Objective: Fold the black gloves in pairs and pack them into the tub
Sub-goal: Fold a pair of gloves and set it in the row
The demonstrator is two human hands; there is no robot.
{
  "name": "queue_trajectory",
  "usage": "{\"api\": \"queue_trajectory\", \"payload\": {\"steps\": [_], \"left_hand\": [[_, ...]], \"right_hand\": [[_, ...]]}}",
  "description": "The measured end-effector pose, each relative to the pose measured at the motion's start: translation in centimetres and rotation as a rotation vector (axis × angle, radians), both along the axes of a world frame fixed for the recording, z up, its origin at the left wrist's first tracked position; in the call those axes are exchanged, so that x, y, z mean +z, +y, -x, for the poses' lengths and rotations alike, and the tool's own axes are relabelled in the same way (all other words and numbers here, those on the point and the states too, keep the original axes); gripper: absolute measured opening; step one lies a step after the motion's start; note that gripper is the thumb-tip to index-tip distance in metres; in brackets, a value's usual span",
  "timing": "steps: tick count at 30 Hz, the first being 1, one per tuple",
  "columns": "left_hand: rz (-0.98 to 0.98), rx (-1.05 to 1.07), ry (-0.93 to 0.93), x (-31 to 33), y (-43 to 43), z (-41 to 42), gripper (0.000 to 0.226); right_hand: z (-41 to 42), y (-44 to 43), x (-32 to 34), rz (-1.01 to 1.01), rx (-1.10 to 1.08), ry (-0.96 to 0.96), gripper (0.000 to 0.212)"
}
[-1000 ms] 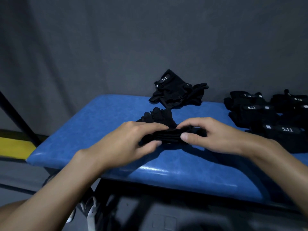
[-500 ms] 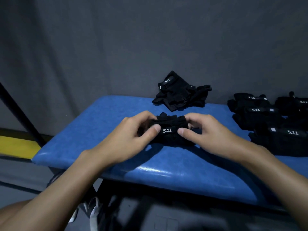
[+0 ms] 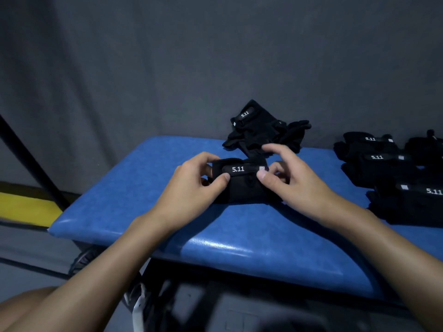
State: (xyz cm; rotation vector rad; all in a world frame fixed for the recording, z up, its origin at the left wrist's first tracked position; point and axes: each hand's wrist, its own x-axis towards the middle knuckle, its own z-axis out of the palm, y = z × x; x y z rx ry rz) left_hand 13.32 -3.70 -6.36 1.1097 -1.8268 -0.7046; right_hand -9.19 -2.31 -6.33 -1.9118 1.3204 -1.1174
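Observation:
A folded pair of black gloves [image 3: 242, 185] with a white "5.11" strap lies on the blue padded bench [image 3: 143, 188]. My left hand [image 3: 191, 188] grips its left end, thumb on the strap. My right hand [image 3: 294, 180] pinches the right end of the strap, where a small grey tab shows. A loose heap of black gloves [image 3: 261, 130] lies behind, against the wall. Several folded pairs [image 3: 388, 168] sit in a group at the right. No tub is in view.
A grey wall rises right behind the bench. A black slanted pole [image 3: 28, 161] and a yellow floor stripe [image 3: 26, 207] are at the left. Below the bench's near edge I see dark frame parts and a shoe [image 3: 84, 259].
The pair has been rolled over into a bundle, so its "5.11" strap now faces up. Both hands shifted from pressing it flat to holding the ends of the strap.

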Motion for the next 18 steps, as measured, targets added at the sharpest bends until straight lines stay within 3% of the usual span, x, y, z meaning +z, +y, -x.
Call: {"api": "queue_trajectory", "payload": {"steps": [4, 11, 16, 18], "left_hand": [[-0.005, 0.08, -0.025, -0.11, -0.3, 0.23, 0.02], [0.06, 0.093, -0.062, -0.35, -0.12, 0.46, 0.033], [0.188, 0.088, -0.264, -0.59, 0.02, 0.09, 0.019], [0.185, 0.098, -0.32, -0.68, 0.09, -0.17, 0.025]], "right_hand": [[0.02, 0.43, 0.19, 0.056, -0.006, 0.053, 0.055], [-0.13, 0.23, -0.32, 0.163, 0.015, 0.26, 0.036], [-0.24, 0.21, -0.54, 0.136, 0.012, 0.268, 0.036], [-0.28, 0.06, -0.61, 0.126, 0.008, 0.261, 0.037]]}}
